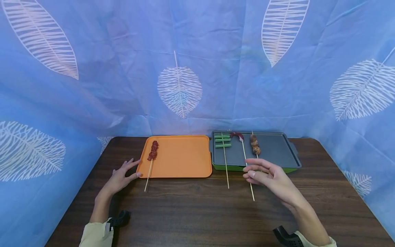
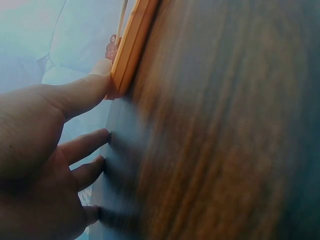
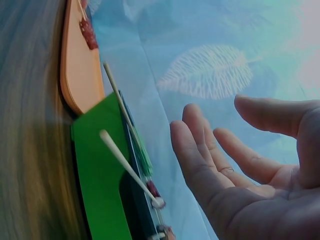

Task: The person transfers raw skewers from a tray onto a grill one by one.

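Left hand (image 1: pixel 119 178) flat on the dark wooden bench (image 1: pixel 197 212), fingers spread and straight, grip released; thumb tip touching the near left corner of the orange tray (image 1: pixel 182 157), seen pressed against the tray's rim in the left wrist view (image 2: pixel 132 45)

On that tray, along its left side, a skewer of red meat chunks (image 1: pixel 153 151), stick end jutting over the near rim onto the bench, just beside the left thumb

Right hand (image 1: pixel 271 176) raised above the bench, just in front of the dark grill pan (image 1: pixel 277 151) with its green base, fingers loosely bent and apart, grip released, nothing held; palm open and empty in the right wrist view (image 3: pixel 250 170)

On the grill pan, three skewers side by side: green vegetable skewer (image 1: pixel 223 140) at the left, sausage skewer (image 1: pixel 237 136) in the middle, brown meat skewer (image 1: pixel 254 144) to the right; long sticks of the first two reaching over the near rim toward the bench, the third's stick passing behind the right fingers

Nearest to the right fingertips: the sausage skewer's stick, close but touch cannot be told

Blue leaf-patterned cloth (image 1: pixel 197 68) hung behind and at both sides
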Demonstrator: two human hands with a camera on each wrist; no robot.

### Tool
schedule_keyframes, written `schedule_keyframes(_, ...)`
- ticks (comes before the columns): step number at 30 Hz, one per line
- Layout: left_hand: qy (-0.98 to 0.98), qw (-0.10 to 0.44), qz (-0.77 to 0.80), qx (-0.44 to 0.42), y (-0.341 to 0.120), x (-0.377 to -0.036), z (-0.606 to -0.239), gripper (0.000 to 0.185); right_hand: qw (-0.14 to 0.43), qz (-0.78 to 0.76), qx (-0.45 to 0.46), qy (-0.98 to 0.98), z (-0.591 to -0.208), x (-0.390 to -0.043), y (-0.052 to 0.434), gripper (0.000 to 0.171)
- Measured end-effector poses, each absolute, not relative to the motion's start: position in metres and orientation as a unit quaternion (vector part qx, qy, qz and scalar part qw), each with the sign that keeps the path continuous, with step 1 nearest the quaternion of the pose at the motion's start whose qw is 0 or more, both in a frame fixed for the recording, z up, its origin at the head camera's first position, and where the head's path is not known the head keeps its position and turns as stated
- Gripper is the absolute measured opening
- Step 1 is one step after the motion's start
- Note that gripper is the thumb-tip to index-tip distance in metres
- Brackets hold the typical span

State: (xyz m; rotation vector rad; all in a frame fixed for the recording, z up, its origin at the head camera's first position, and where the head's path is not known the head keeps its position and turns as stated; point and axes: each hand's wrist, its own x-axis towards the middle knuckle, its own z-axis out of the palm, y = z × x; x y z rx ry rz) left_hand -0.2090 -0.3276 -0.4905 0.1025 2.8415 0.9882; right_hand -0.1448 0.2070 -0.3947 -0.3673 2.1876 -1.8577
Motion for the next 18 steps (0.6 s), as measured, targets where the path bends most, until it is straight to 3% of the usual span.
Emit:
schedule_keyframes(12,0.943,0.058,0.325,0.037,-0.327,-0.208,-0.492,0.067,0.132,-0.652,-0.161,0.729,-0.394,-0.147,0.167,0.048)
schedule_keyframes(18,0.942,0.058,0.327,0.036,-0.328,-0.208,-0.492,0.067,0.106,-0.620,-0.166,0.760,-0.392,-0.146,0.143,0.047)
